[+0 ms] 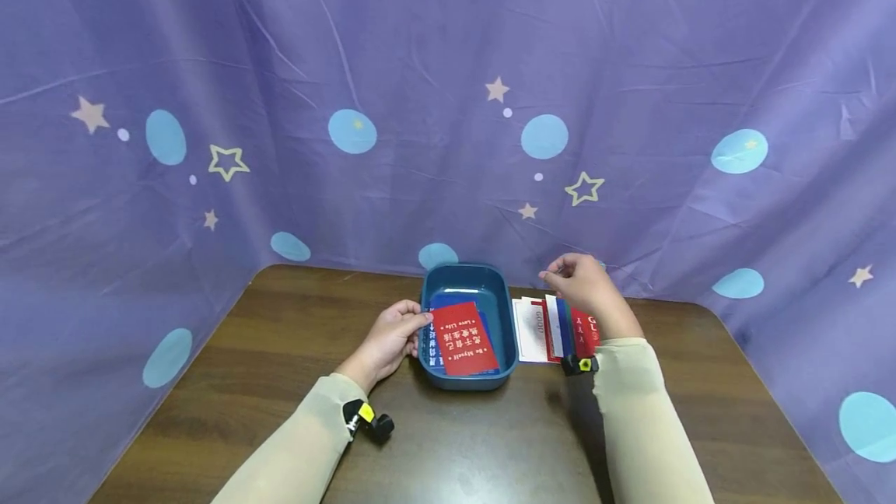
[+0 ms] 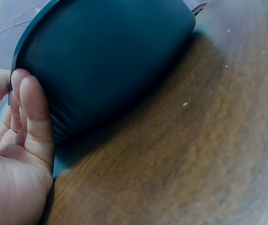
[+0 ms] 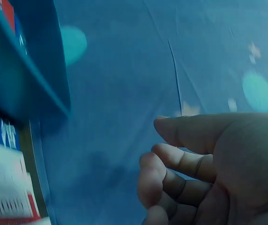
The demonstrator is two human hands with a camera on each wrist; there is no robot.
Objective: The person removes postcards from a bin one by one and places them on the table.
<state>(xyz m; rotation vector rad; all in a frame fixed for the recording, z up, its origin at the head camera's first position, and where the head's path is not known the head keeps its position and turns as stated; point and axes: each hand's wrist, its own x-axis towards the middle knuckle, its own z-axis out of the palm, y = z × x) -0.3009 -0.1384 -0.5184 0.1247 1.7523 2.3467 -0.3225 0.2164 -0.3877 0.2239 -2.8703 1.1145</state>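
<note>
My left hand [image 1: 389, 335] grips the left rim of a dark teal plastic bin [image 1: 467, 382], thumb over the edge and fingers against the outer wall, as the left wrist view shows on the bin's side [image 2: 110, 61]. Inside lies a red card [image 1: 463, 341] with white lettering, on top of blue printed material [image 1: 442, 302]. My right hand [image 1: 586, 286] is raised above and behind a fanned row of cards [image 1: 533, 333], white, red and blue, to the right of the bin. In the right wrist view, its fingers [image 3: 151, 180] curl loosely with nothing between them.
A brown wooden table [image 1: 483, 442] carries the bin and the cards. Right behind its far edge hangs a purple curtain [image 1: 448, 99] with stars and blue dots. The row of cards stands close against the bin's right side.
</note>
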